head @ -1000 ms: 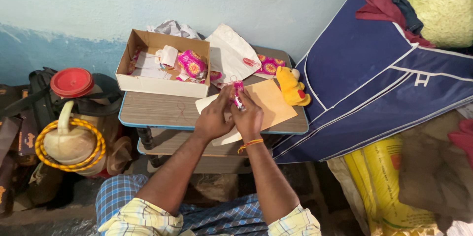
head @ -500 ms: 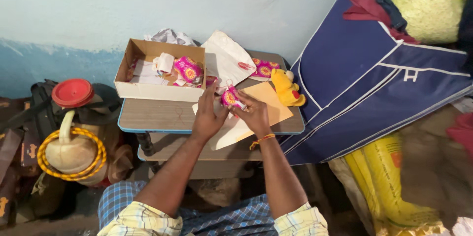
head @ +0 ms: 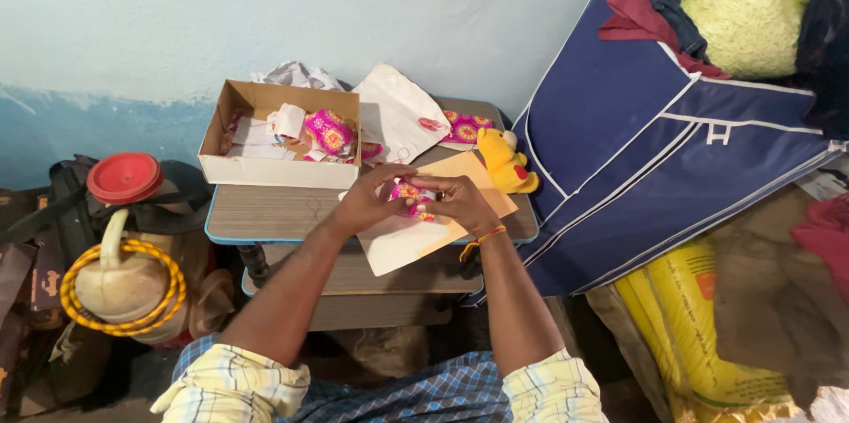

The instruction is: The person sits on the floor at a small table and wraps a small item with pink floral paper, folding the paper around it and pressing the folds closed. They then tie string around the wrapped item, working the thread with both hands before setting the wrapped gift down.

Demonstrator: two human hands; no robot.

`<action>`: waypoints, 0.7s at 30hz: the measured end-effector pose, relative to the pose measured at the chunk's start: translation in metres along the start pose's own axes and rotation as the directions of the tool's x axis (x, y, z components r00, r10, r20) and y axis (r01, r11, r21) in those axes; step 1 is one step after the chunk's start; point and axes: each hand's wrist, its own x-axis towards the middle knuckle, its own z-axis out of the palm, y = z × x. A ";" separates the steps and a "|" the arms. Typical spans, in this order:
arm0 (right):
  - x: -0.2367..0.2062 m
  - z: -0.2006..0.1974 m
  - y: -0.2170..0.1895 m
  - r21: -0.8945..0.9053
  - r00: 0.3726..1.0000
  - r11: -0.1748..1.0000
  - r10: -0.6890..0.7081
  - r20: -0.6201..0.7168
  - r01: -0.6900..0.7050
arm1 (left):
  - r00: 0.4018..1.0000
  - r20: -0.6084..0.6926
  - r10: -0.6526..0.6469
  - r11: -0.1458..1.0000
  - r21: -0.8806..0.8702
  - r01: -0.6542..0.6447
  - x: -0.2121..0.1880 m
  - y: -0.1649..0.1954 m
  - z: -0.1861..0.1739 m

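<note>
Two hands meet over the middle of a small wooden table [head: 265, 211], sharing one small pink and orange patterned ornament [head: 410, 196]. The left hand [head: 367, 202] curls around its left side, fingers pinched on it, while the right hand [head: 460, 202], with an orange thread at the wrist, closes its fingertips on the right side. The ornament is held just above a white sheet [head: 398, 246] and a tan card [head: 482, 189] lying on the tabletop. Behind the hands stands an open cardboard box [head: 265, 171] with more pink pieces and white scraps inside. Just beside the box a white paper packet [head: 393, 114] leans against the wall, and a yellow soft toy [head: 504, 162] lies near the table's right edge. A large navy fabric bag [head: 646, 167] leans at the right, and a red-lidded container [head: 124, 177] sits to the left.
</note>
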 end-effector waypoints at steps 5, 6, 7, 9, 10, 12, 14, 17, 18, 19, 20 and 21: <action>0.010 -0.002 0.003 0.002 0.999 1.000 -0.003 0.039 0.003 | 0.986 -0.023 -0.163 0.969 -0.194 0.156 0.000 -0.009 -0.002; 0.011 -0.003 0.003 0.015 0.999 1.000 0.015 0.038 -0.016 | 0.988 -0.034 -0.148 0.967 -0.214 0.138 0.001 -0.010 -0.001; 0.012 -0.004 0.003 0.009 1.000 1.000 0.016 0.027 -0.016 | 0.986 -0.045 -0.162 0.962 -0.230 0.147 0.001 -0.011 0.000; 0.011 -0.002 0.005 0.005 1.000 1.000 0.025 0.002 -0.025 | 0.978 -0.063 -0.197 0.948 -0.266 0.174 0.001 -0.012 0.004; 0.009 -0.001 0.006 0.021 0.999 0.999 0.030 -0.019 -0.029 | 0.988 -0.073 -0.136 0.966 -0.232 0.116 0.000 -0.014 0.005; 0.007 0.002 0.010 0.056 0.997 0.998 0.039 -0.062 -0.036 | 0.996 -0.085 -0.011 0.987 -0.161 -0.002 -0.001 -0.015 0.005; 0.005 0.005 0.016 0.052 0.997 0.997 -0.061 -0.051 0.064 | 0.995 -0.096 -0.009 0.980 -0.200 -0.010 -0.002 -0.016 0.006; 0.006 0.009 0.024 -0.044 0.986 0.990 -0.139 -0.096 0.136 | 0.997 -0.079 -0.027 0.989 -0.146 0.015 -0.004 -0.017 0.003; 0.005 0.010 0.026 -0.092 0.981 0.986 -0.153 -0.122 0.142 | 0.997 -0.067 -0.039 0.993 -0.111 0.031 -0.005 -0.017 0.002; 0.004 0.011 0.027 -0.150 0.977 0.978 -0.165 -0.136 0.145 | 0.997 -0.067 -0.024 0.996 -0.087 0.018 -0.005 -0.017 0.001; 0.003 0.012 0.029 -0.207 0.973 0.968 -0.177 -0.148 0.145 | 0.998 -0.068 -0.011 0.998 -0.063 0.006 -0.005 -0.017 0.000; 0.002 0.014 0.031 -0.264 0.969 0.954 -0.189 -0.160 0.143 | 0.998 -0.068 0.002 0.999 -0.039 -0.005 -0.005 -0.018 0.000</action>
